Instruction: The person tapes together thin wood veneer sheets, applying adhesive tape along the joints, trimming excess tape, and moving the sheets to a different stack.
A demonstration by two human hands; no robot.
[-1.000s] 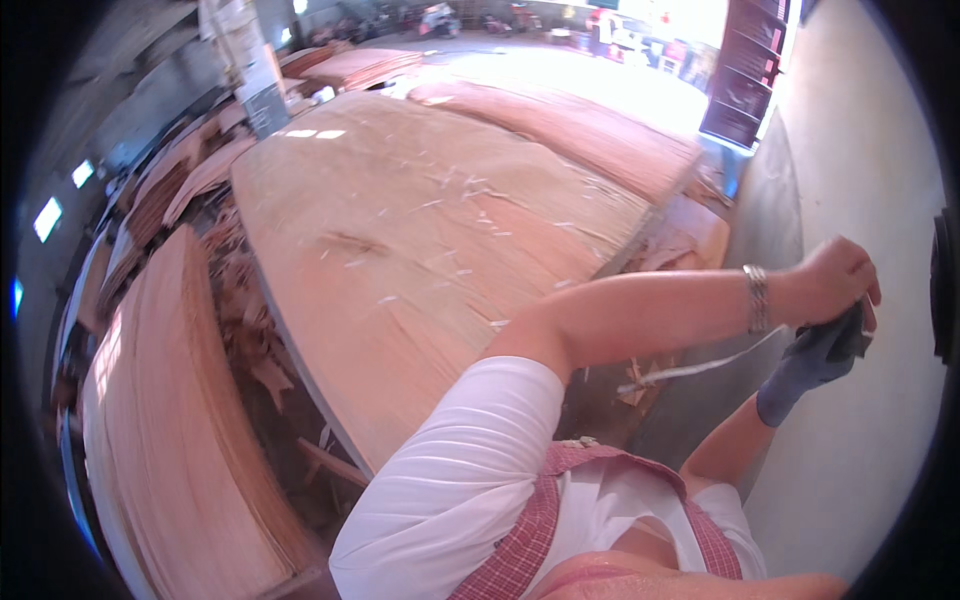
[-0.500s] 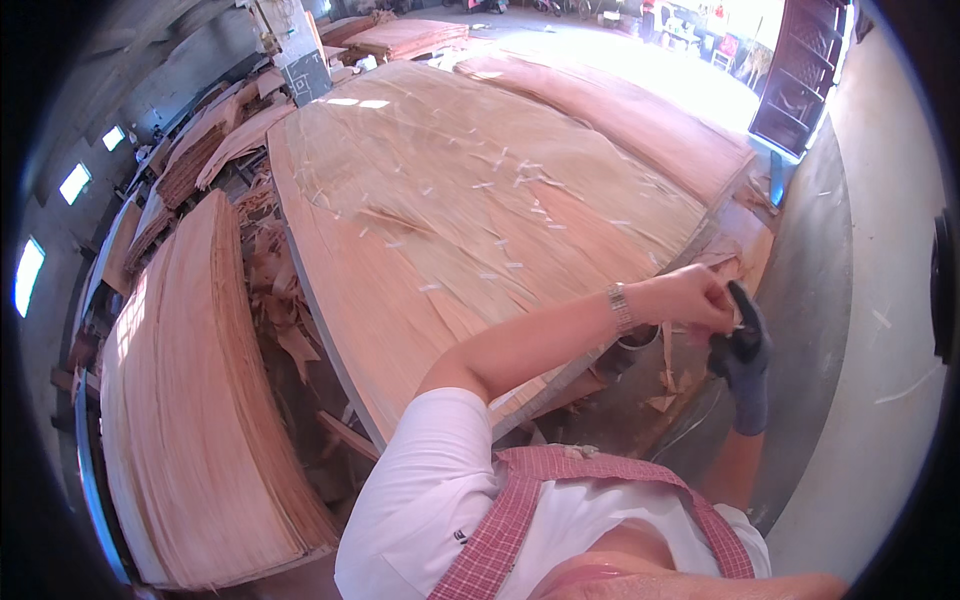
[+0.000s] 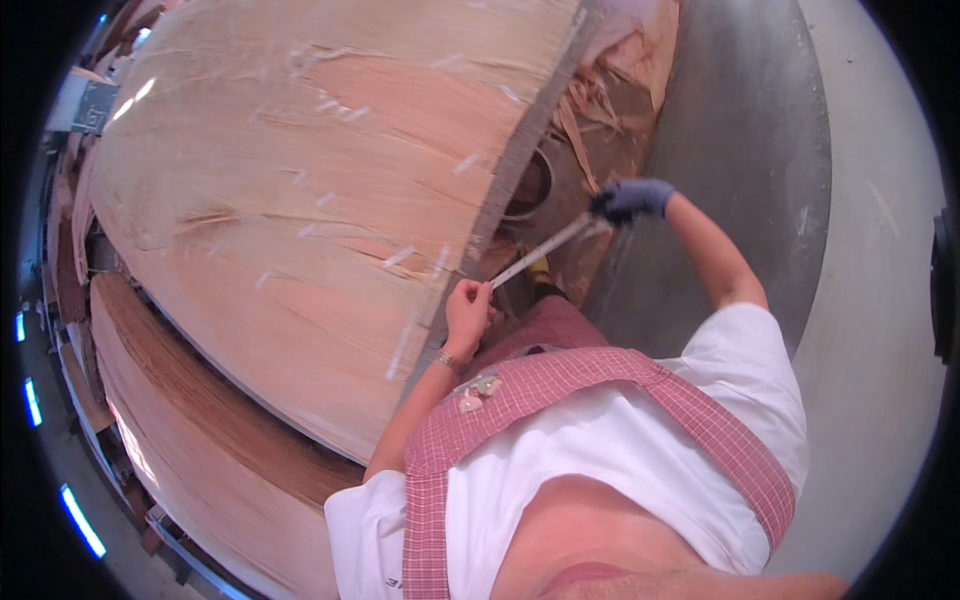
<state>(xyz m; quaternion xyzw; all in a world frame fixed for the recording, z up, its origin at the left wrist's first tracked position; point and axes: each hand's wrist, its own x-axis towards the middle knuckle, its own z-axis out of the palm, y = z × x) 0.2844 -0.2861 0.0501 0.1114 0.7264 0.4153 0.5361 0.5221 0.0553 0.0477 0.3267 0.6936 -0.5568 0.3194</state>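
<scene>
A narrow strip of white tape (image 3: 541, 250) stretches slantwise between my two hands. My left hand (image 3: 468, 315), bare with a metal-band watch on the wrist, pinches its lower end beside the edge of the veneer-covered table. Farther off and to the right, my right hand (image 3: 632, 200), in a blue-grey and black glove, is closed on the other end; whether a roll sits inside the fist is hidden. Left of my hands lies a large wood veneer sheet (image 3: 330, 250), rippled in places, with several short white tape pieces stuck on it.
A round, dark-centred container (image 3: 545, 180) stands beside the table edge, near torn veneer scraps (image 3: 590, 105). A thick stack of veneer (image 3: 215, 440) lies at the lower left. Grey floor (image 3: 735, 160) runs along the right, beside a pale wall (image 3: 880, 250).
My hands were close together and have moved apart, with the tape strip now taut between them. The view has swung, bringing the table's near edge and my hands toward the middle.
</scene>
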